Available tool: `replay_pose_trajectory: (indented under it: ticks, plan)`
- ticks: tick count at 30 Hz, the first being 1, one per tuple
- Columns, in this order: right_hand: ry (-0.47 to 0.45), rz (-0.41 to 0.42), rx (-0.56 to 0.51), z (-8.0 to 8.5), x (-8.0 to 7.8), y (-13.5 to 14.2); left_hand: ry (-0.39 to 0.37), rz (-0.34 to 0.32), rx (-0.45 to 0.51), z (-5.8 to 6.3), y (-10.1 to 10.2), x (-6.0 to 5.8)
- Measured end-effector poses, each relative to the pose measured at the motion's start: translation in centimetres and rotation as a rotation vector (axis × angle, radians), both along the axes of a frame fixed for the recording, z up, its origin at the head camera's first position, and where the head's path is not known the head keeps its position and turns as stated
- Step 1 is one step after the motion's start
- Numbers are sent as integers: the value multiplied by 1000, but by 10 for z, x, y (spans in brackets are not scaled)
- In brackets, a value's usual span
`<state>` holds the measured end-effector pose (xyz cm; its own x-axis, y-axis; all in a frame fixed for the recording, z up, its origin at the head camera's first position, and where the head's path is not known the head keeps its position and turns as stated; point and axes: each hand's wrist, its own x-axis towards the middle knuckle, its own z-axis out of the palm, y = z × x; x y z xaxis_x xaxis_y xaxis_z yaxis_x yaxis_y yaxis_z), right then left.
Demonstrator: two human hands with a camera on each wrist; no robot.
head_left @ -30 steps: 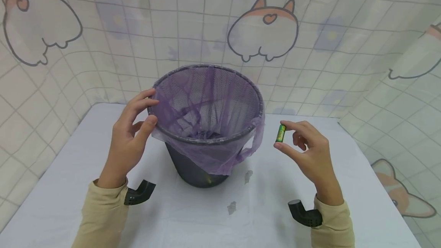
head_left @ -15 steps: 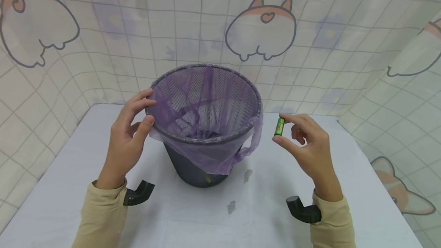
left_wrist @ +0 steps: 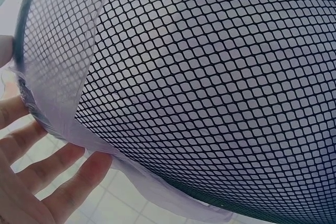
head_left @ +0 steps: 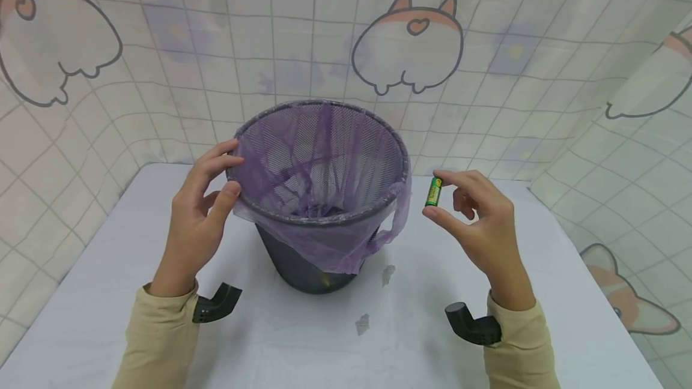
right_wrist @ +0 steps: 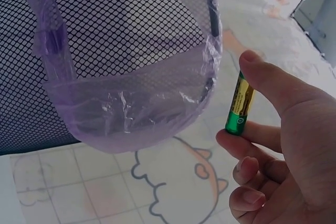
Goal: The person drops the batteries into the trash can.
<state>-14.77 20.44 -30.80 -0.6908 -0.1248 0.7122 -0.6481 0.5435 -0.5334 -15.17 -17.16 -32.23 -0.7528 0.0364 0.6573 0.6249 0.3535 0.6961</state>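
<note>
In the head view a black mesh trash can (head_left: 303, 263) stands on the table, lined with a thin purple bag (head_left: 335, 245) folded over its rim. My left hand (head_left: 197, 215) holds the can's left rim, with thumb and fingertips at the edge; the left wrist view shows the fingers (left_wrist: 68, 177) against the folded bag. To the right of the can, my right hand (head_left: 481, 221) pinches a small green and gold battery (head_left: 434, 191) by its two ends between thumb and forefinger. The battery (right_wrist: 240, 103) is raised near the bag-covered rim in the right wrist view.
A white cloth covers the table (head_left: 292, 347), with two small grey patches (head_left: 362, 324) in front of the can. A tile-patterned curtain (head_left: 303, 35) with cartoon dogs rises behind and along both sides.
My right hand has lifted the battery higher and slightly left, nearer the can. The left hand keeps its place on the rim. The head view has shifted slightly.
</note>
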Motion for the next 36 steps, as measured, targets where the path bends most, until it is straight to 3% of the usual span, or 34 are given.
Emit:
replay_pose_trajectory:
  ticks: [20,36]
  plan:
    - [25,62,-40,13,-6,-20,11,-16,18,-2,0,2]
    - [7,53,-49,23,-13,-38,9,4,1,-2,0,0]
